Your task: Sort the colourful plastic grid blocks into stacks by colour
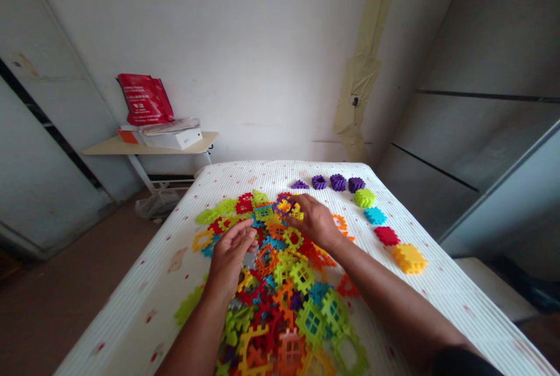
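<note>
A heap of interlocking plastic building pieces in several colours lies on the table, many with notched edges and window shapes. My left hand is over the heap's left side, fingers curled in toward the thumb; whatever they may hold is hidden. At the far side of the heap, my right hand reaches in with thumb and fingers apart. Around its fingertips are a small yellow piece and a purple piece. Blue window piece lies between the two hands.
Sorted stacks line the table's far and right side: purple squares, a purple triangle stack, then green, blue, red and yellow. A side table by the wall bears boxes and a red bag.
</note>
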A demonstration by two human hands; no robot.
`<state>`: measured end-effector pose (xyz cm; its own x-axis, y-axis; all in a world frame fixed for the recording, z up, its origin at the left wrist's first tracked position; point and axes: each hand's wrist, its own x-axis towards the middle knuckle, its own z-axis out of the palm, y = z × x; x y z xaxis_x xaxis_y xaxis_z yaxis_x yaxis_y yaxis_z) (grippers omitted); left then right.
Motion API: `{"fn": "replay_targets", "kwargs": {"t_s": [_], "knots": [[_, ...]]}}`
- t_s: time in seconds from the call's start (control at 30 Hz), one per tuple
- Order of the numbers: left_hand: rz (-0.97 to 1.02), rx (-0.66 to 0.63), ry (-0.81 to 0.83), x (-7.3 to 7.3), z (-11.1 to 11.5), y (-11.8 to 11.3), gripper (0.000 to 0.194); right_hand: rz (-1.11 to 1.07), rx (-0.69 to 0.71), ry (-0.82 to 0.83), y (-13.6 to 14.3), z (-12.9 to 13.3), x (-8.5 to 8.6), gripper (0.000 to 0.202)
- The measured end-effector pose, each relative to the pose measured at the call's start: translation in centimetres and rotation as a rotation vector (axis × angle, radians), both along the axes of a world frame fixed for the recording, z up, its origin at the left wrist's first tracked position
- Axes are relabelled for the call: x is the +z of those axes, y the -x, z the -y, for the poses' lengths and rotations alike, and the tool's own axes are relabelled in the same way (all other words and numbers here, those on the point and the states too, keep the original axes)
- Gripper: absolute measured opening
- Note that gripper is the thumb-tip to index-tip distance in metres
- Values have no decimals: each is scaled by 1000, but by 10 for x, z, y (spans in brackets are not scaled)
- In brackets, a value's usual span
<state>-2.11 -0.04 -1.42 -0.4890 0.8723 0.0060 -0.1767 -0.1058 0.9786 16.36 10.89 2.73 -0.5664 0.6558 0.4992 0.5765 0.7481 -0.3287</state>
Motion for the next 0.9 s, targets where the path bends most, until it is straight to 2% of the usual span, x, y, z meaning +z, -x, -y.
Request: {"fn": "replay_targets", "kwargs": {"t_s": [0.13, 0.2, 0.27, 0.5, 0.9], "knots": [[7, 31, 1, -2, -2, 3, 48, -50, -454, 24, -18, -70, -1, 32], [11, 41, 1, -4, -3, 5, 48, -12, -582, 51, -24, -97, -4, 34], [5, 41, 2, -6, -4, 7, 46, 52, -650, 99, -27, -116, -9, 34], [-3, 50, 27, -10, -4, 11, 47, 209, -736, 225, -27, -141, -25, 35], [0, 41, 24, -11, -4, 11, 45, 293, -713, 220, -25, -145, -27, 31]]}}
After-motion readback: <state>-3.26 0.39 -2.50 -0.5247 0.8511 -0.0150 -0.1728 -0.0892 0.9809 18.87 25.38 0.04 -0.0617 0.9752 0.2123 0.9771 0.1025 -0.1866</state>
